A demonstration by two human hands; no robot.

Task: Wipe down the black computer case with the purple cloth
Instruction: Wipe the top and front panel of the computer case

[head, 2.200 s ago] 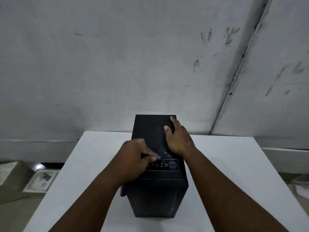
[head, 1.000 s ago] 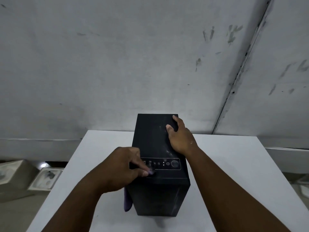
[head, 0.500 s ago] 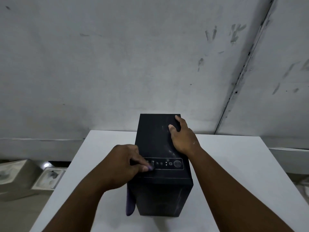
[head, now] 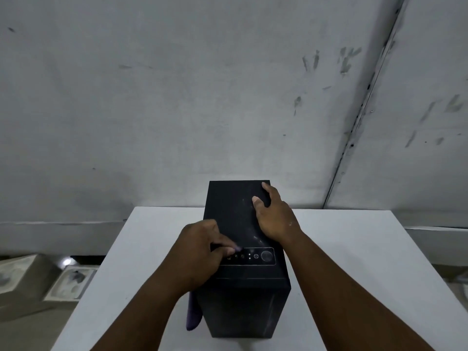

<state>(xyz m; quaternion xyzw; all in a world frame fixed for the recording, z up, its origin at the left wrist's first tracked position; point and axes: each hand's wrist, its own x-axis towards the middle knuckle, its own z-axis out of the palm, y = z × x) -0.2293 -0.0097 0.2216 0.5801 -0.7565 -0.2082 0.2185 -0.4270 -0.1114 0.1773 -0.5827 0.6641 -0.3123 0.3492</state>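
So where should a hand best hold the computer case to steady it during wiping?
On the flat top of the computer case, from above at the right edge, as the right hand does: the tower stands upright, so downward pressure steadies it.

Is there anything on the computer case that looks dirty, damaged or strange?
Yes. The black computer case has pale dusty smears on its top, near the right hand, and faint streaks on its front. No damage shows.
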